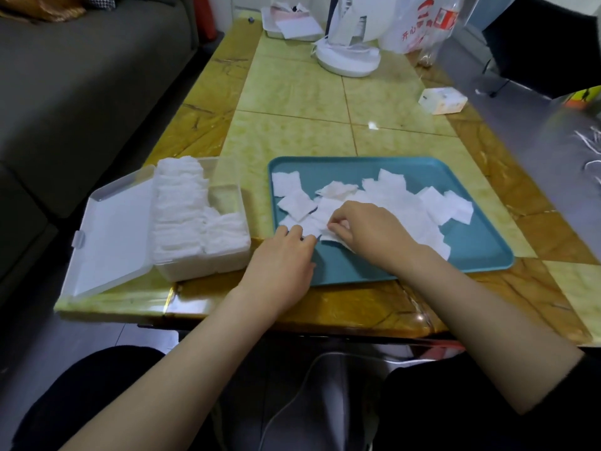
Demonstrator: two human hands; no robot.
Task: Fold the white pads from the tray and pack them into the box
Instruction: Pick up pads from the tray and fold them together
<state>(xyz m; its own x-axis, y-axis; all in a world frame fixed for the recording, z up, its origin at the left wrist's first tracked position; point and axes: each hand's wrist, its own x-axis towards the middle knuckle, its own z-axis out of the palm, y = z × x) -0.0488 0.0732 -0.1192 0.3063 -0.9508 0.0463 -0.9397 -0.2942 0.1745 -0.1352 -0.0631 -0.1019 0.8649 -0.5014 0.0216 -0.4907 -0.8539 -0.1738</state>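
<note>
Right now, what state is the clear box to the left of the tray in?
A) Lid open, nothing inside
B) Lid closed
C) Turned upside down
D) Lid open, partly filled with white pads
D: the box stands upright with its lid swung open to the left, and rows of white pads fill most of it, with a gap at its far right corner.
</note>
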